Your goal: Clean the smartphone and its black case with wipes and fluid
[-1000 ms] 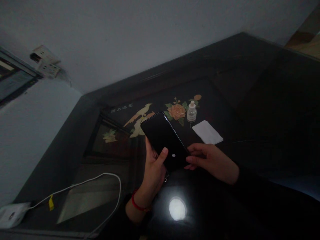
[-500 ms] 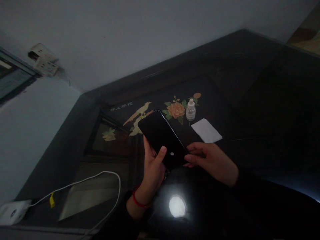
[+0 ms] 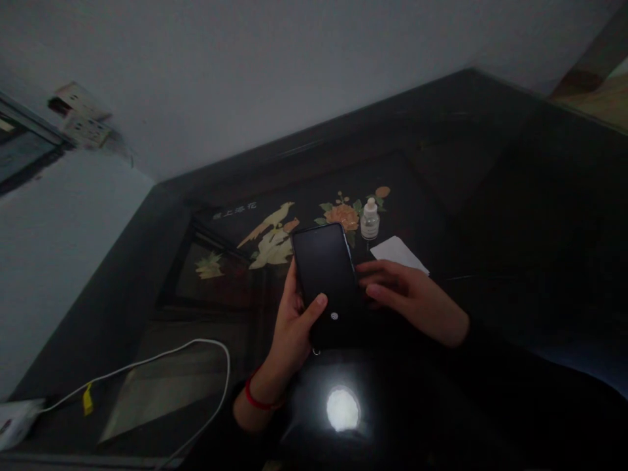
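Black glass smartphone [image 3: 328, 282] held over a dark lacquered bench [image 3: 490, 196]

The left hand [image 3: 294, 327] has its grip wrapped round the phone's lower half, thumb pressed on the dark screen beside a small white fingerprint mark; the phone's long axis runs from that hand away toward the painted flower. The right hand [image 3: 409, 297] lies just right of the phone, fingers loosely spread and pinching nothing, its fingertips at or near the right edge, contact unclear. Beyond the phone's far right corner stands a small dropper bottle [image 3: 369, 220]; a white cloth [image 3: 398, 252] lies behind the right hand. A white cable [image 3: 161, 356] loops well left of the phone
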